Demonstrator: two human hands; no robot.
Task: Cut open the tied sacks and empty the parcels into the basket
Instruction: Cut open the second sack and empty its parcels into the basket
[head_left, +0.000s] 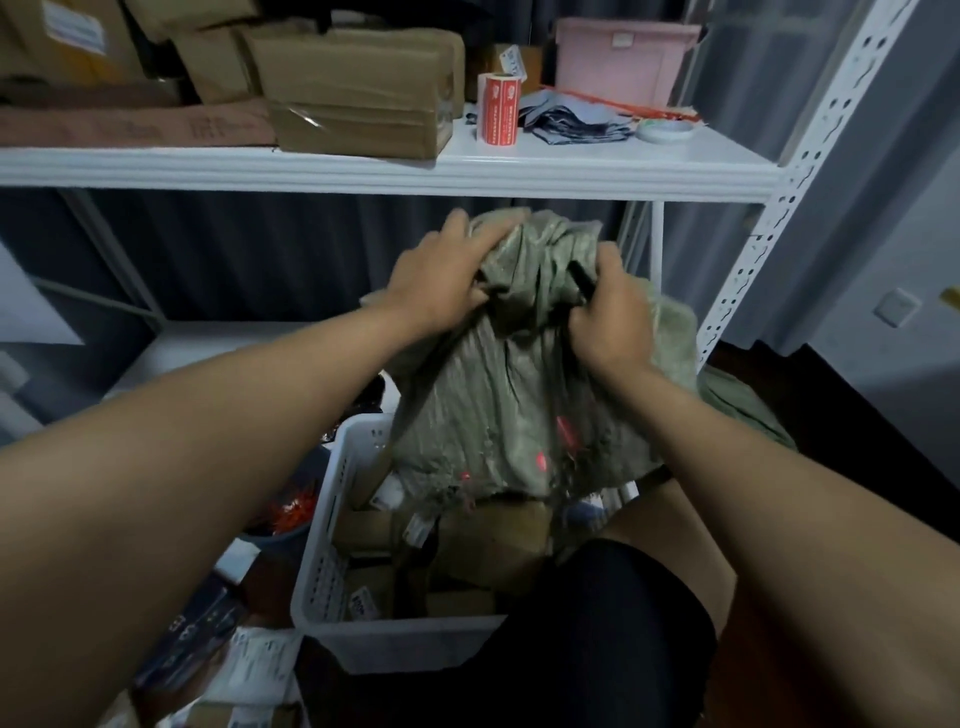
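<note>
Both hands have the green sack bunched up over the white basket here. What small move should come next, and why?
Probably lift and shake the olive-green woven sack upward. The left hand and right hand grip its bunched top end, its frayed lower edge hangs over the white slotted plastic basket, and brown cardboard parcels already lie below, so any remaining should drop out.

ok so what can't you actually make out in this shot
- Head view: whether the sack is empty; its mouth hangs down into the basket.
- The dark object in the right hand: mostly covered by fingers and sack folds.
- Basket's right side: hidden by the person's knee.
- Parcel labels: too blurred to read.
- Left hand fingertips: buried in fabric.
</note>
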